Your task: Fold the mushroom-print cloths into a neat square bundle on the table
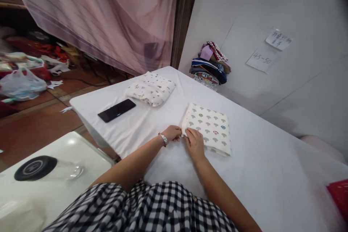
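A folded white cloth point(210, 125) printed with grey mushrooms and a few coloured ones lies on the white-covered table point(252, 152) in front of me. My left hand point(173, 133), with a silver bracelet at its wrist, pinches the cloth's near left corner. Beside it, my right hand point(195, 141) grips the same edge with thumb and fingers, its back over the cloth's lower left part. The fingertips of both hands are partly hidden. Farther off to the left lies a second folded cloth point(152, 88), white with small scattered prints, apart from my hands.
A black phone point(116, 110) lies on the table's left side. On a lower white surface at left stands a clear bottle with a black lid point(35, 168). Folded clothes point(209, 65) are stacked by the wall. A pink curtain point(122, 14) hangs behind; a red object point(339, 195) sits far right.
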Tool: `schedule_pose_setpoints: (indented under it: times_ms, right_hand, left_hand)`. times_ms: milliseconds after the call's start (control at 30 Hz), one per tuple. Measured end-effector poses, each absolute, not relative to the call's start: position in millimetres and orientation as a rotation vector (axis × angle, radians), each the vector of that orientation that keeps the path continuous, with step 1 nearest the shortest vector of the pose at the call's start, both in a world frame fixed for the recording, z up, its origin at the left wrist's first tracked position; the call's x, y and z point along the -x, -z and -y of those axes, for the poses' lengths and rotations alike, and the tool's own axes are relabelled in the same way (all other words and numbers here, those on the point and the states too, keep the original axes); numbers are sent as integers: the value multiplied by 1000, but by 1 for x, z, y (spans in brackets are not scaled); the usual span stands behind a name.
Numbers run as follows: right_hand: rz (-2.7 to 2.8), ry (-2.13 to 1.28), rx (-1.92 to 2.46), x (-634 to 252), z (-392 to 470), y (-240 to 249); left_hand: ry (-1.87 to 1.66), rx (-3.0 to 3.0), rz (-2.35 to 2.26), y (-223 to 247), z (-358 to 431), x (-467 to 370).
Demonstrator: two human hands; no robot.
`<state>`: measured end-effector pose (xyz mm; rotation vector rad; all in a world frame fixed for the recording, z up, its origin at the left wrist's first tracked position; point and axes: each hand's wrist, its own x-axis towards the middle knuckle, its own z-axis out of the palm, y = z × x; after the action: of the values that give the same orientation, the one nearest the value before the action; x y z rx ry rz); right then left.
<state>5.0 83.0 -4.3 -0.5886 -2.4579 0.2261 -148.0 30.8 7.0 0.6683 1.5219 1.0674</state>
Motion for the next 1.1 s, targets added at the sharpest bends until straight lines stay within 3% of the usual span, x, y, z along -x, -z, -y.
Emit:
schedule_pose_setpoints:
  times_ms: [233,433,533,767,1100]
  right_hand:
    - [2533,-273,629,-5,-75,-3]
    - [2495,-727,675,-12,-105,-22]
    - [2384,-780,853,-6,-135,-33]
    - [2669,-608,1018,47,-198,-53]
    - [3439,-21,744,95,-232,-82]
  left_hand:
    - [-1062,-591,-1472,-19,-29,147]
    - [-1018,-754,-1609,-14,-30,142]
    - [-1003,-768,-1631,-12,-30,140]
    - [-1062,-838,-1682,-11,-25,136]
    - [-1049,-839,-1570,-17,-20,140]
